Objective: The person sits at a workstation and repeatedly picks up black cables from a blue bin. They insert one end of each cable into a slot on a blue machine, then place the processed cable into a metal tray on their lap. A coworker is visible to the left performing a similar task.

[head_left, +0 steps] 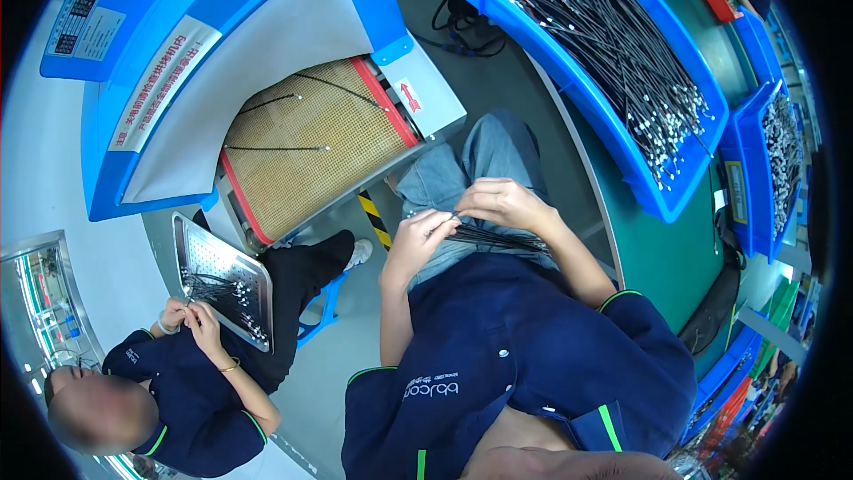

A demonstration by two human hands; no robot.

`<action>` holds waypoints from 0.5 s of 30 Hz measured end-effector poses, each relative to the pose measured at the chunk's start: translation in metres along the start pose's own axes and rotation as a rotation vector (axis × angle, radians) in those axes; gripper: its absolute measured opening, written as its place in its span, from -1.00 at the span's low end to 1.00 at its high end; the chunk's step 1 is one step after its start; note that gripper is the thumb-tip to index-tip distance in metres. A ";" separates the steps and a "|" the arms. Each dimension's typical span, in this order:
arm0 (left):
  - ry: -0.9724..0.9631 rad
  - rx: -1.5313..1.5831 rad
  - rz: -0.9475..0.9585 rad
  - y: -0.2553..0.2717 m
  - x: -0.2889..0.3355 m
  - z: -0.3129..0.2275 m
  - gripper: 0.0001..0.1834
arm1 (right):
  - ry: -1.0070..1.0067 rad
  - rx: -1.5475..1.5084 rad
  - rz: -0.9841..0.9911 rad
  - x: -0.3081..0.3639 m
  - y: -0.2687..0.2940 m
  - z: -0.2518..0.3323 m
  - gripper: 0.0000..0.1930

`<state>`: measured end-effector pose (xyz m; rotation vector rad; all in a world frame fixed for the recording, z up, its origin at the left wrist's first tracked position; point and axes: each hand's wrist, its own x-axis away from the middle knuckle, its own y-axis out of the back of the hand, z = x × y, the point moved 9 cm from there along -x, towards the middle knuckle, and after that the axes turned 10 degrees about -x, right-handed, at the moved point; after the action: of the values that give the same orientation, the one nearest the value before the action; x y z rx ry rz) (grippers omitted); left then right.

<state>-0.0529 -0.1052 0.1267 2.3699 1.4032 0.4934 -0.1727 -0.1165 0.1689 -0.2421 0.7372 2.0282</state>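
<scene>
Above my lap, my left hand [418, 242] and my right hand [505, 204] come close together, with fingers closed in a pinch. Between their fingertips runs the end of a thin black cable [456, 215], small and partly covered by the fingers. A bundle of black cables [498, 237] lies across my thighs just below my right hand. The far ends of that bundle are hidden behind my right forearm.
A blue machine [191, 0] with a mesh conveyor belt [293, 169] carrying several black cables stands ahead left. On the green table [653, 253] at right sits a blue bin [555, 62] full of cables. Left, a co-worker [204, 391] handles cables over a metal tray [258, 271].
</scene>
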 end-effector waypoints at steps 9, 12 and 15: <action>-0.314 -0.477 -0.362 0.035 0.011 -0.034 -0.85 | -0.118 0.051 0.104 -0.017 -0.006 0.006 -0.88; -0.268 -0.444 -0.442 0.040 0.011 -0.037 -0.81 | -0.152 0.058 0.069 -0.020 -0.006 0.003 -0.88; -0.341 -0.415 -0.462 0.040 0.014 -0.038 -0.77 | -0.172 0.045 0.057 -0.022 -0.006 0.002 -0.87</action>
<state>-0.0337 -0.1068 0.1797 1.6437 1.4532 0.2105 -0.1553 -0.1286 0.1772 -0.0200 0.6875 2.0537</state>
